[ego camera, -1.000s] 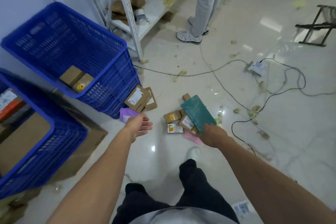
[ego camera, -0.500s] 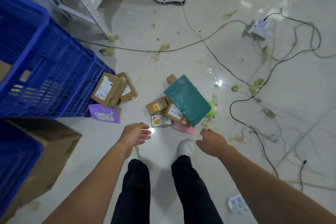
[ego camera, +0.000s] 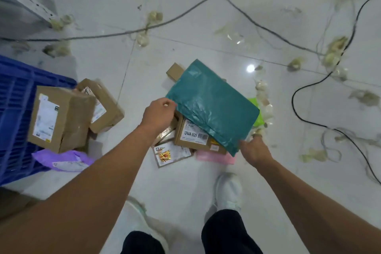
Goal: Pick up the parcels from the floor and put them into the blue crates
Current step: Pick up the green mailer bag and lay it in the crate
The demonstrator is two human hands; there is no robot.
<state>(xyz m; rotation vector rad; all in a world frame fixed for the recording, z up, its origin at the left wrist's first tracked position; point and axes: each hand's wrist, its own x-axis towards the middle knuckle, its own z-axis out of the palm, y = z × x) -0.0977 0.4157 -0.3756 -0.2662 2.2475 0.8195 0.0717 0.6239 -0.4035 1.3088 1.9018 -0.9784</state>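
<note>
Reaching down toward the floor, both hands meet a teal mailer that lies tilted on top of a small heap of parcels. The left hand sits at the mailer's left corner; its fingers are curled together and pinch that edge, thumb on top, the rest tucked beneath. The right hand is at the opposite, lower right corner, its back toward the camera. Its fingers bend in beside and under the plastic, touching it, but whether they are clamped on it I cannot tell, since the tips are hidden. The mailer thus stretches between the two hands, covering part of a labelled cardboard box.

Under and around that box lie a flat parcel with a yellow and red sticker, a pink mailer and a bright green item, and a small brown box pokes out from behind the mailer's far edge. To the left, two cardboard boxes lean against the wall of a blue crate, with a purple mailer on the floor just in front of them. Cables trail across the tiles, and a white shoe stands just below the heap.
</note>
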